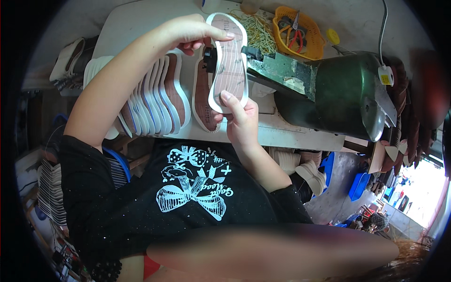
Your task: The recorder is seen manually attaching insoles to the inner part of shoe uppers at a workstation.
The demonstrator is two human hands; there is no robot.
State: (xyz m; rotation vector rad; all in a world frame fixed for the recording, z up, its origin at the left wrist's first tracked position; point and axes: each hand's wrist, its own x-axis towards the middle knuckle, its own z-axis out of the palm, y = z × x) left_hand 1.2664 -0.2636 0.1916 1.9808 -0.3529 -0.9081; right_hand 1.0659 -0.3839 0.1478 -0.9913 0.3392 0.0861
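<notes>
A brown shoe sole with a white rim [231, 66] is held up between my two hands, its long side toward the green machine's arm [286, 70]. My left hand [192, 34] grips its far end, thumb on the brown face. At the near end, my right hand [243, 117] pinches it with the thumb on top and fingers underneath. Dark machine fittings [252, 52] sit right beside the sole's edge; whether they touch it I cannot tell. Beneath lies another brown sole [202, 101] on the white table [136, 19], partly hidden.
On the left, several white-rimmed soles [176, 94] stand in a row. A yellow basket [314, 49] with pliers and tools stands at the back, beside a heap of yellowish bands [256, 33]. The machine's green body [345, 94] fills the right. Blue bins [359, 187] stand on the floor.
</notes>
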